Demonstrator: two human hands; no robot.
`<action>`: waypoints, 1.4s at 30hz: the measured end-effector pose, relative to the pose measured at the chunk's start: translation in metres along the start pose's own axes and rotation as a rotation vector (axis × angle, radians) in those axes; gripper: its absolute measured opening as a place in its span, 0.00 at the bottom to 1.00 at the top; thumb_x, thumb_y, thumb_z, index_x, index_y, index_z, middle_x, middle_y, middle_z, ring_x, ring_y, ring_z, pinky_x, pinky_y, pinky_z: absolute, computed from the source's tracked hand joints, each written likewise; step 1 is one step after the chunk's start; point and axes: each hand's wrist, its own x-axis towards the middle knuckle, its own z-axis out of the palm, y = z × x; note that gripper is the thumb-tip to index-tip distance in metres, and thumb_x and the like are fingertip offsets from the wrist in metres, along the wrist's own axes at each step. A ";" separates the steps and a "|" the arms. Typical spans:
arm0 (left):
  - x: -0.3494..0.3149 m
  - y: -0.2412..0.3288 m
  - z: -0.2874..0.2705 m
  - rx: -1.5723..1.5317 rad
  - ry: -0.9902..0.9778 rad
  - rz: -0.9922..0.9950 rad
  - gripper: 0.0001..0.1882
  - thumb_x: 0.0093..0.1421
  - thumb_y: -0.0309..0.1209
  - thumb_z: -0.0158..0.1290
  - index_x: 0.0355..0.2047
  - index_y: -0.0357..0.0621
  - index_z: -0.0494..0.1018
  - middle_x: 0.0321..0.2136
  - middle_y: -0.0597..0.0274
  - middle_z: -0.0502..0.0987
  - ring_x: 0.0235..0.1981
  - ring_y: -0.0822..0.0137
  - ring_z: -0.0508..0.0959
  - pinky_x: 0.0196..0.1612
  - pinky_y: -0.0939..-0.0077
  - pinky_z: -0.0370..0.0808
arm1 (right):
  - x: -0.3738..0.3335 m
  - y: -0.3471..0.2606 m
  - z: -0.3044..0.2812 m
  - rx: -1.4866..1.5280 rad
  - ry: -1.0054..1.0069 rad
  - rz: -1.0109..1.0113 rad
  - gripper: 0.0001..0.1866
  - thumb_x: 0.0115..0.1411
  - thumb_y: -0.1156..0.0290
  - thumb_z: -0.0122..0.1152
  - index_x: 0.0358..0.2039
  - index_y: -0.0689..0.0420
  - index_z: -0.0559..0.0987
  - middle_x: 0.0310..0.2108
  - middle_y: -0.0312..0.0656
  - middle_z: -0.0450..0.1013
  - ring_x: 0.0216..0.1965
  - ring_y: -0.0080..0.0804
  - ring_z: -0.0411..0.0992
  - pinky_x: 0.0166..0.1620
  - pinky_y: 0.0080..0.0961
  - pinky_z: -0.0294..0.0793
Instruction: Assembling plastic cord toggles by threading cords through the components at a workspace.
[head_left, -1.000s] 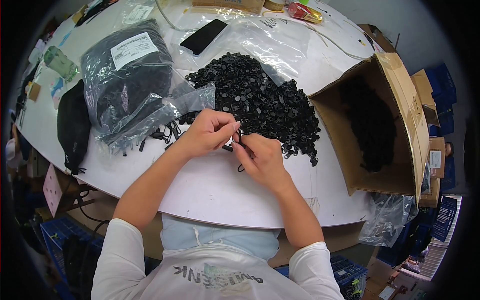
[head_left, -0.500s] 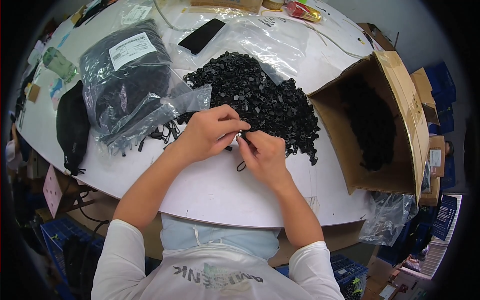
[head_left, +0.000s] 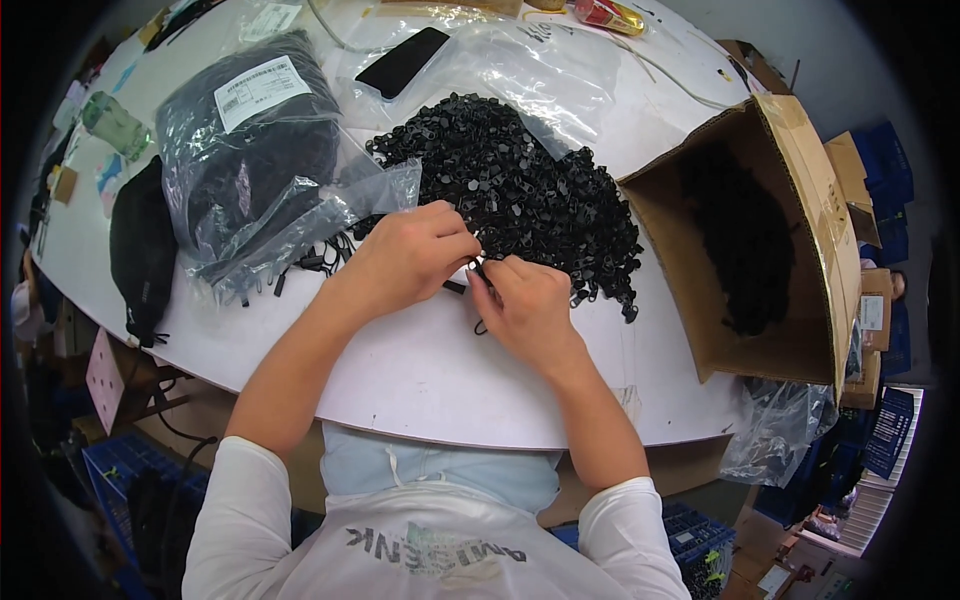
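1. Black corded piece (head_left: 480, 268): we have it at mid-table, between our two hands, in front of the pile; most of it is hidden by fingers.
2. Far left: green bottle (head_left: 115, 125), see-through. Nearer us, a black pouch (head_left: 143, 260) lies by the table's edge.
3. Next, a clear plastic bag (head_left: 250, 145), white label on top, full of dark goods. Loose corded pulls (head_left: 325, 262) lie beside its near edge.
4. Dark phone (head_left: 403, 62) lies flat, toward the far side of the white table (head_left: 400, 385).
5. Our left hand (head_left: 408, 255): thumb and fingers drawn together, pinching at the piece.
6. Heap of black zipper pulls (head_left: 510, 175), just beyond our hands.
7. Our right hand (head_left: 530, 308): thumb and forefinger closed on the piece. Thin black loop (head_left: 481, 327) shows below the thumb; we cannot tell whether it joins the piece.
8. Right: cardboard box (head_left: 825, 240) on its side, mouth toward us, dark contents inside.
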 end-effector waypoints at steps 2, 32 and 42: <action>0.000 0.000 0.000 -0.061 0.027 -0.034 0.10 0.44 0.20 0.60 0.29 0.40 0.75 0.26 0.61 0.74 0.29 0.60 0.75 0.30 0.69 0.74 | 0.000 0.001 -0.001 -0.007 -0.004 0.007 0.05 0.49 0.73 0.65 0.24 0.58 0.76 0.15 0.37 0.67 0.15 0.33 0.67 0.19 0.28 0.65; 0.002 -0.011 -0.002 -0.577 0.040 -0.089 0.07 0.47 0.18 0.57 0.29 0.38 0.78 0.31 0.59 0.77 0.32 0.63 0.78 0.34 0.75 0.75 | 0.004 0.006 -0.006 0.222 -0.011 0.040 0.04 0.49 0.78 0.63 0.27 0.61 0.78 0.16 0.42 0.69 0.15 0.36 0.68 0.20 0.26 0.65; -0.007 -0.010 0.010 -0.633 0.154 0.064 0.06 0.49 0.25 0.60 0.30 0.42 0.77 0.31 0.59 0.76 0.36 0.57 0.75 0.38 0.67 0.73 | 0.000 -0.009 -0.018 0.349 -0.027 0.265 0.05 0.54 0.77 0.59 0.28 0.66 0.78 0.17 0.46 0.70 0.16 0.33 0.68 0.24 0.24 0.65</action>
